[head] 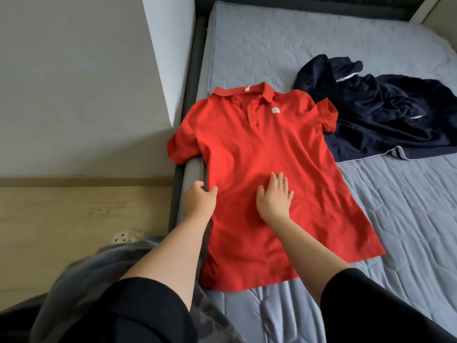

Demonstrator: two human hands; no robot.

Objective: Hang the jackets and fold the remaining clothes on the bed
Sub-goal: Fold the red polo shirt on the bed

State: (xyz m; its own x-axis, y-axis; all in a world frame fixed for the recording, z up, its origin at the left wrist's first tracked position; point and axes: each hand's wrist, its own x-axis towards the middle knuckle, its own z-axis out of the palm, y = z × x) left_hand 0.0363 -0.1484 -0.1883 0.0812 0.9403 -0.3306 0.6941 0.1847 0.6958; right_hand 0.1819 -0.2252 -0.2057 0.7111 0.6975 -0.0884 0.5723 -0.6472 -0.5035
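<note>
- Head view: right hand (273, 198) flat, fingers (275, 179) spread, on red polo shirt (247, 134); left hand (199, 200) pinches its side edge.
- Fold that side inward; pin with right palm.

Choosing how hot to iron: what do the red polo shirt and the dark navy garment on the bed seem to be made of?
The red polo shirt: likely cotton knit, matte, soft shallow creases. The dark navy garment: probably synthetic sportswear fabric, slight sheen on folds, white piping; fibre unconfirmed.
</note>
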